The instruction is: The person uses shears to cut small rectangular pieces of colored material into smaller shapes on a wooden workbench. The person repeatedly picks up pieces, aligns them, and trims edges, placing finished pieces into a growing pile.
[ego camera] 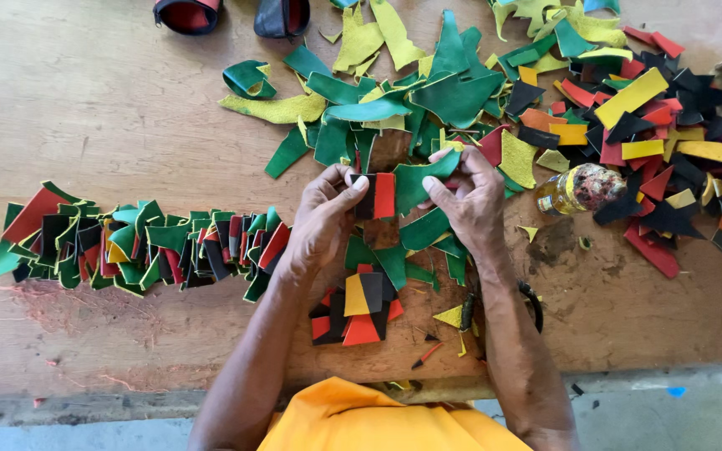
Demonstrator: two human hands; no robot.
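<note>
Grip of both hands: left hand (321,219) pinching black-and-red piece (376,196), right hand (470,196) pressing green piece (418,179) alongside; next, aligning edges squarely.

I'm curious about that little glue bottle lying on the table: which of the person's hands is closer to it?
Right. The right hand is just beside the glue bottle, on its left in the view; the left hand is farther off, beyond the right hand.

Soft, even daylight, faint shadows, sharp focus, slight wide-angle bending at the edges.
</note>
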